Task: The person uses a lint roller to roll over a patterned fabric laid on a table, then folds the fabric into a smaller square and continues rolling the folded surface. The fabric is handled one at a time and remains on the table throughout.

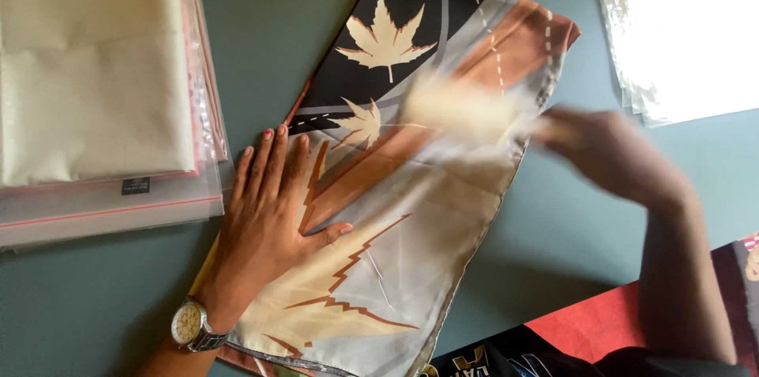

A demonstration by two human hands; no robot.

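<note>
- fingers [273,157] of left hand [265,227] spread wide & flat, palm down, pressing on the scarf [395,266] at lower-centre-left of frame; nails painted pink/red, thumb out toward frame centre.
- wristwatch [190,324] w/ metal band on left wrist, lower left.
- right hand [609,152] at centre-right, heavily motion-blurred; sits at the scarf's right edge, touching or just over it. can't tell if its fingers are pinching cloth or loose.
- pale blurred streak left of right hand, across the scarf's upper-middle; can't tell what it is.
- scarf is silky, folded into a long shape, lying diagonally on the bench [277,21] from lower-centre up to upper-centre-right. black part w/ cream maple leaves at top, rust-brown & grey bands mid, cream w/ brown zigzag lines at bottom.
- bench is dull grey-green.
- stack of clear bags [95,69] w/ cream cloth inside, pink-red seal strips, upper left; just beside the scarf's left edge, near left fingertips.
- pile of empty clear plastic bags [680,29] upper right, apart from the scarf.
- red & dark printed fabric [585,329] at lower right edge, under right forearm.
</note>
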